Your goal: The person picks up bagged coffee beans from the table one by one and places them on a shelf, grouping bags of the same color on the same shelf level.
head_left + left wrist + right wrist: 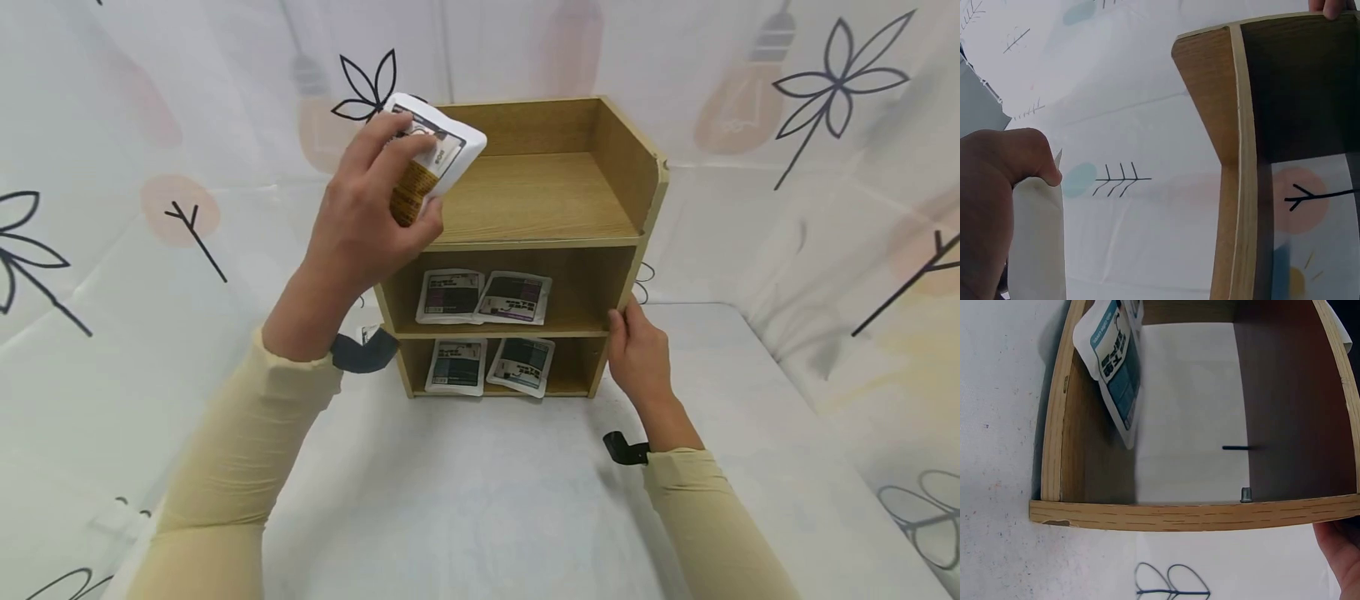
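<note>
My left hand (pixel 411 179) grips a white pouch (pixel 452 143) with an orange-brown label, held above the left end of the top tier of a small wooden shelf unit (pixel 540 204). In the left wrist view the same pouch (pixel 1038 247) shows its white back beside my thumb, with the shelf's side panel (pixel 1235 156) to the right. My right hand (pixel 626 329) holds the shelf's right side panel at middle height. Its palm edge (pixel 1342 556) shows at the panel's rim in the right wrist view. Two purple-labelled pouches (pixel 483 297) lie on the middle tier and two teal-labelled pouches (pixel 491 365) on the bottom tier.
The shelf stands on a white cloth-covered table (pixel 487 500) with patterned white fabric walls (pixel 112 208) around it. A teal pouch (pixel 1113 362) leans inside the bottom compartment in the right wrist view. The top tier's wooden floor (pixel 555 196) is bare.
</note>
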Demonstrator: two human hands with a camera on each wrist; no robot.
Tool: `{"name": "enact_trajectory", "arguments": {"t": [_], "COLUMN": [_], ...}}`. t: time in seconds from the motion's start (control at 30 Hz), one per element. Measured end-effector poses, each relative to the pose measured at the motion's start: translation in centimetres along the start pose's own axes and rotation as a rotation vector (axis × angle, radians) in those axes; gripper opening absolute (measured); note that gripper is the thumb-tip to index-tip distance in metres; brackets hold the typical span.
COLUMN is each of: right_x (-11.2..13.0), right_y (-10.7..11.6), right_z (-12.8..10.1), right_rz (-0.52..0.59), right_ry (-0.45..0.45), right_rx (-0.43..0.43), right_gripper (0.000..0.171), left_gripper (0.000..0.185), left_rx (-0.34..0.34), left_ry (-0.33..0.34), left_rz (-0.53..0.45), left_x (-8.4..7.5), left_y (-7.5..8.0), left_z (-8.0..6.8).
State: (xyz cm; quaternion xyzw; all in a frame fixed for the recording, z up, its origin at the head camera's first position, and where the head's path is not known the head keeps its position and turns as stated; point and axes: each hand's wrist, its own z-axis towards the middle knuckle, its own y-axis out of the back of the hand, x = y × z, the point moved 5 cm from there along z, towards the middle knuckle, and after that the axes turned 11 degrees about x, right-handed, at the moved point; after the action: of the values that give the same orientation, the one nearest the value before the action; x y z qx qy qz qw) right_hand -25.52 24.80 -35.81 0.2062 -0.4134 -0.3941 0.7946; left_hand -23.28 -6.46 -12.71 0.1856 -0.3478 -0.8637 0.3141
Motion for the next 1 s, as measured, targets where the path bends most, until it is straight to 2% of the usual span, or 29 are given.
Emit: {"name": "enact_trajectory", "arguments": {"t": [0.4,0.7,1.0], "right_x": [-0.1,-0.1,-0.1], "right_y": [0.0,0.0,-0.1], "right_z": [0.0,-0.1,-0.1], "right_rz": [0.002,0.005,0.003], "right_ry": [-0.003,0.010,-0.006], "right_rx": [-0.006,-0.026,-0.002], "right_gripper": [0.035,0.033,0.037], "left_gripper": [0.035,0.036,0.035], "left_rx": [0.048,0.157,0.264], "left_ry": [-0.030,0.073,0.176], "left_rz": [-0.056,-0.052,-0.040], "left_x": [-0.6,0.0,0.9], "left_y": [-2.7,-4.8,-6.2], "left_z": [1.5,2.5,3.6]}}
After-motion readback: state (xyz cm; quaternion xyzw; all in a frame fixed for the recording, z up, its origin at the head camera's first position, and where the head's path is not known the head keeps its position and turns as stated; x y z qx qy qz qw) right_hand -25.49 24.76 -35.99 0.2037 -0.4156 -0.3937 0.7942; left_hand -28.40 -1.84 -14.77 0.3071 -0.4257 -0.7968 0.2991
